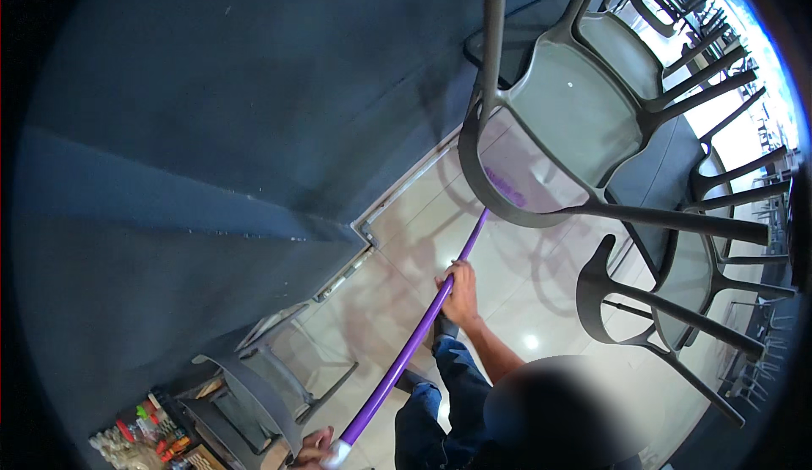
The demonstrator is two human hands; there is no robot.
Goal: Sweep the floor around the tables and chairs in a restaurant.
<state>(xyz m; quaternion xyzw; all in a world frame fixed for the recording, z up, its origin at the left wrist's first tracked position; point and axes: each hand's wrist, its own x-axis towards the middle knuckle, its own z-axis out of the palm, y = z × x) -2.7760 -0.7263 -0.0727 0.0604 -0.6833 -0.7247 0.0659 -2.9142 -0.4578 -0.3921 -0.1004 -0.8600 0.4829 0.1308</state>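
Observation:
A long purple broom (406, 352) slants from the lower left toward the floor ahead. My right hand (461, 294) is wrapped round the middle of its handle. Down at the lower edge, my left hand (313, 450) is closed at the white top end of the handle, partly cut off by the picture's rim. The purple bristly head (505, 187) rests on the floor beside the wall, seen through the back of an upturned grey chair (571, 106) that partly covers it.
Several grey chairs sit upside down on a dark table (655, 166) to the right. A dark blue wall (194, 115) with a jutting corner (365, 232) runs along the left. A grey chair (262, 394) stands lower left, by a pile of colourful items (152, 428). Pale tiles (507, 292) cover the floor.

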